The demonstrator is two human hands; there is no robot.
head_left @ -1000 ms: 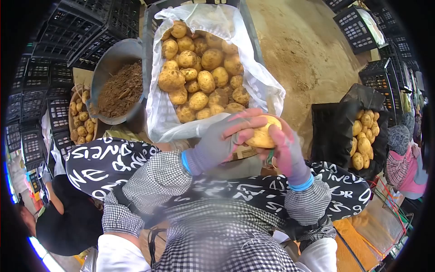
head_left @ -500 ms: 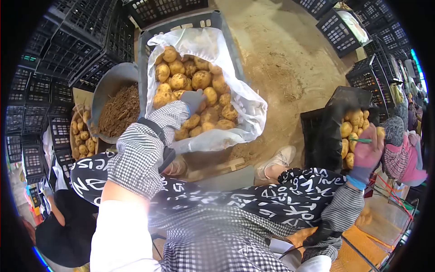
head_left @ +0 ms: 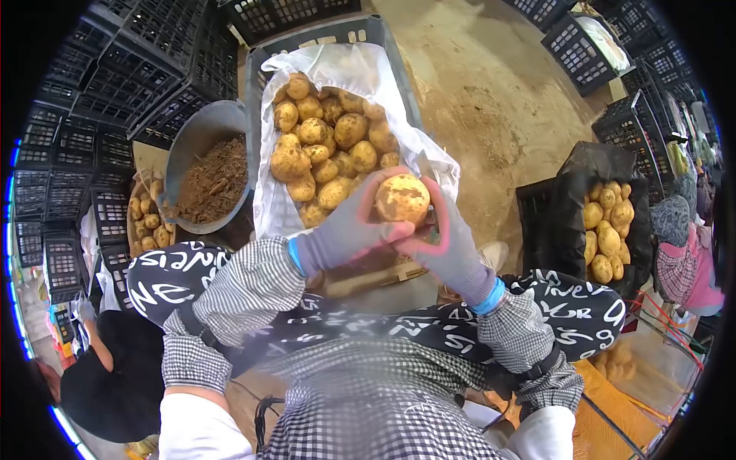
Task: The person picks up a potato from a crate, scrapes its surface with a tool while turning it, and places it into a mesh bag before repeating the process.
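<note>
left fingers [head_left: 366, 194] and right fingers [head_left: 440, 198] grip one potato [head_left: 402, 199] near a crate [head_left: 394, 57] of potatoes [head_left: 351, 130].

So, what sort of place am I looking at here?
Probably a produce sorting or packing area: there's a white-lined crate of potatoes, stacks of black crates, and a bucket of brown, soil-like debris.

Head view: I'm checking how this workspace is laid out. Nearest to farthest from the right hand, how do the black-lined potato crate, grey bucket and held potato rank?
1. Held potato: between left hand and right hand.
2. Black-lined potato crate: off to the right.
3. Grey bucket: over on the left.
</note>
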